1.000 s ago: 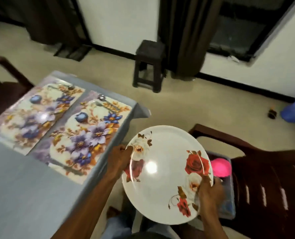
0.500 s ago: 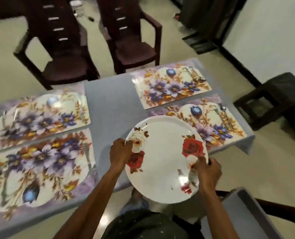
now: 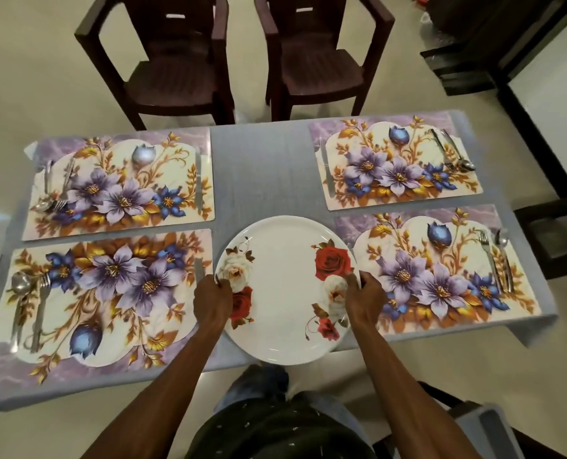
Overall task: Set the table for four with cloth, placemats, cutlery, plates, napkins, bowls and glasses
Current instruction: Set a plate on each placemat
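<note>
Moved: rose-print plate [image 3: 283,289], now over bench near edge, between two near placemats. Left hand [image 3: 212,301] and right hand [image 3: 364,298] grip clamped on rim. Step: plates. Next: set on near-right placemat [image 3: 438,270].

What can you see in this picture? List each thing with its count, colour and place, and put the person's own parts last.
cloth: one, grey-blue, covers the table.
placemats: four, floral purple and gold, two at the left end, two at the right end.
cutlery: silver spoon and fork on each mat's outer side; a knife shows on the inner side of three mats.
plate: one, white with red and white roses, at the near edge between the mats, overhanging the edge.
chairs: two, dark brown, beyond the far edge.
stool: one, dark, right of the table.
bin: one, grey, bottom right corner.
left hand: grips the plate's left rim.
right hand: grips the plate's right rim.
</note>
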